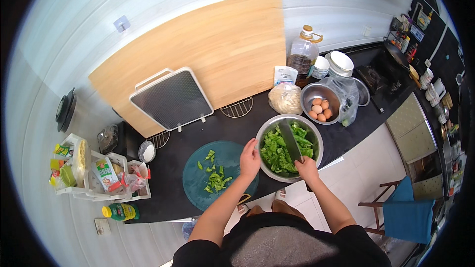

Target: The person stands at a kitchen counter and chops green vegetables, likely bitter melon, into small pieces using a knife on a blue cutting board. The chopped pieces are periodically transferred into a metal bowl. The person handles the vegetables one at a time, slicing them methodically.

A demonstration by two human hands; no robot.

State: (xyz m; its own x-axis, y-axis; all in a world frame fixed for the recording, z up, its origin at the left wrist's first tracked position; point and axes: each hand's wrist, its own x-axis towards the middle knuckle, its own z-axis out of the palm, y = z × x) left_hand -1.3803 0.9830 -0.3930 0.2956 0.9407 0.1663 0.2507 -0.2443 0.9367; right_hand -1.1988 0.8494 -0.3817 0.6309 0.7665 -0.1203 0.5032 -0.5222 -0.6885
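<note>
A steel bowl (pixel 289 174) stands at the counter's front edge, full of chopped green leaves (pixel 275 149). My right hand (pixel 308 169) is closed round the handle of a kitchen knife (pixel 288 138), whose broad dark blade lies across the leaves, over the bowl. At the bowl's left rim is my left hand (pixel 250 159), its fingers stretched out and nothing visible in them; whether they touch the rim I cannot tell. Below and left of that hand lies a round teal cutting board (pixel 198 188), with scattered pieces of leaf (pixel 216 180) on it.
Behind the bowl are a steel bowl of eggs (pixel 316 89), a bag of pale food (pixel 285 100), an oil jug (pixel 303 54) and stacked white bowls (pixel 341 63). A wooden board (pixel 237 34) leans on the wall. White baskets (pixel 94 188) hold packets at left. A blue chair (pixel 408 215) stands at right.
</note>
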